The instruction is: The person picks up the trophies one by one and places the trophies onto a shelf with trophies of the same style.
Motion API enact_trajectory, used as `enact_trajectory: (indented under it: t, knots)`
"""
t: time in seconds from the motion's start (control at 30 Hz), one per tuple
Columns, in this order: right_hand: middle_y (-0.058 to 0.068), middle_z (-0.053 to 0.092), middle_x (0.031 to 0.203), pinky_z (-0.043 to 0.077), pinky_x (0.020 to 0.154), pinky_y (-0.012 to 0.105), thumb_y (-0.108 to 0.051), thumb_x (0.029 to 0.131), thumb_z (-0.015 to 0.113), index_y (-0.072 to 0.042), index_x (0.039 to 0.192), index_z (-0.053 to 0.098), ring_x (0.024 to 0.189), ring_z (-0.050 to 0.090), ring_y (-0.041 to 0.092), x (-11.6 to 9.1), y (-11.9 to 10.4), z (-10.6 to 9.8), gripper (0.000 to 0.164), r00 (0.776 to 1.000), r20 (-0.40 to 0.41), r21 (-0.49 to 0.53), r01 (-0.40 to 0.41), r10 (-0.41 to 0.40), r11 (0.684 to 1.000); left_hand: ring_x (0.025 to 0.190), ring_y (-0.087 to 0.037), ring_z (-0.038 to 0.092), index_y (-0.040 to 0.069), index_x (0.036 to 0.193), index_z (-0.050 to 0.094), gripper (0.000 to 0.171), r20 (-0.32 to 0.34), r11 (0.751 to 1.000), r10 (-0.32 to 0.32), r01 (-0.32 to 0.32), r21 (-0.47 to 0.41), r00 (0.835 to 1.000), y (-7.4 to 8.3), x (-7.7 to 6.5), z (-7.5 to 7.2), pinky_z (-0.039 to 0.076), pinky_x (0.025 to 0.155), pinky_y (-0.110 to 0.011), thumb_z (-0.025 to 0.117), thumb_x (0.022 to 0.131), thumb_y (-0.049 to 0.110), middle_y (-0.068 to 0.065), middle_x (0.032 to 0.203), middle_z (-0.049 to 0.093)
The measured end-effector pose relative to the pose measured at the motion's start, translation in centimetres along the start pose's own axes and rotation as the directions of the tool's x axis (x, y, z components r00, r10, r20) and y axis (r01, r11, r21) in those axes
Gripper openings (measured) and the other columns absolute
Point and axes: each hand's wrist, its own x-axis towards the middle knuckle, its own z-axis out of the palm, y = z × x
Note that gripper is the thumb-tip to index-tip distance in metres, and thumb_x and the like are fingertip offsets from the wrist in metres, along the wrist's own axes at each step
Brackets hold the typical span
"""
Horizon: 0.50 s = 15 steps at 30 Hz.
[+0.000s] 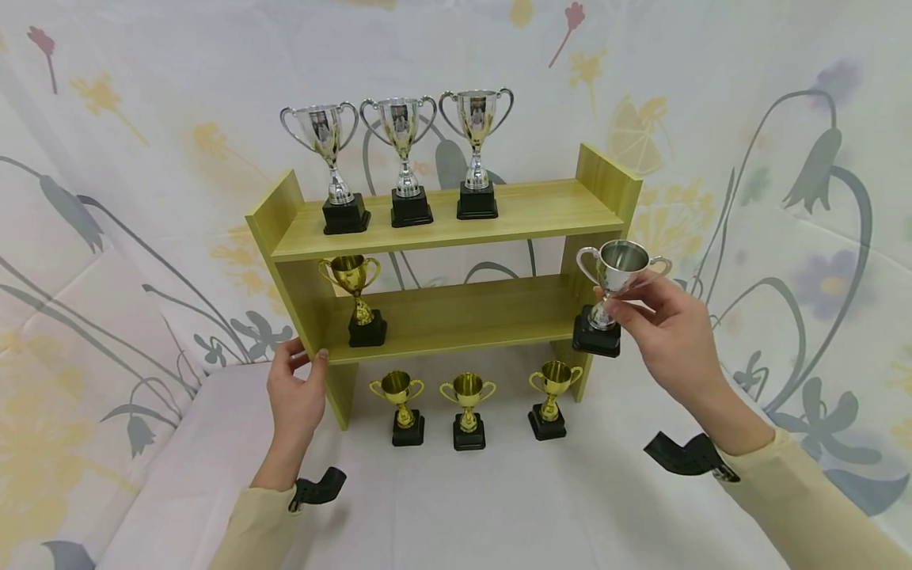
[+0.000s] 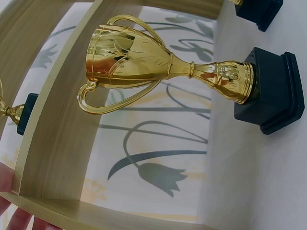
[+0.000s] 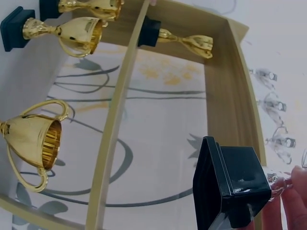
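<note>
My right hand (image 1: 673,332) pinches a silver trophy cup (image 1: 616,269) by its stem, in front of the right side panel of a wooden shelf rack (image 1: 456,229). In the right wrist view the black base (image 3: 244,177) of that trophy hangs close to the camera. At the rack's left side, my left hand (image 1: 295,396) grips the panel edge at middle-shelf height, thumb in front. A gold trophy (image 1: 365,313) stands at the left end of the middle shelf. Three silver trophies, the rightmost (image 1: 476,150) included, line the top shelf.
Three gold trophies stand on the white cloth in front of the rack's lower opening: a left one (image 1: 404,412), a middle one (image 1: 468,408) and a right one (image 1: 550,400). Behind the rack hangs a flower-patterned cloth (image 1: 748,158).
</note>
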Motion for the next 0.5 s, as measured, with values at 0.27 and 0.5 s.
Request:
enact_trajectory:
  t: [0.27,0.5]
  knots:
    - [-0.004,0.068,0.098,0.052,0.082,0.015,0.011,0.090,0.064,0.001,0.098,0.061,0.097,0.066,0.007,0.6,-0.2,-0.2,0.013,1.000,-0.020,-0.004,-0.001,0.001,1.000,0.113,-0.030,0.055,-0.002,0.125,0.053,0.031,0.001,1.000,-0.005,0.005,-0.002,1.000,0.1,0.0,0.0,0.045,0.073,-0.006,0.060,0.098,0.012,-0.015,0.121,0.055]
    - [-0.004,0.068,0.099,0.052,0.081,0.016,0.011,0.090,0.064,0.001,0.098,0.060,0.098,0.066,0.008,1.1,-0.5,-0.3,0.014,1.000,-0.022,0.005,0.000,0.000,1.000,0.113,-0.030,0.055,-0.002,0.125,0.053,0.031,-0.002,1.000,0.001,-0.001,-0.004,1.000,0.0,0.0,0.0,0.045,0.073,-0.006,0.059,0.098,0.011,-0.016,0.121,0.056]
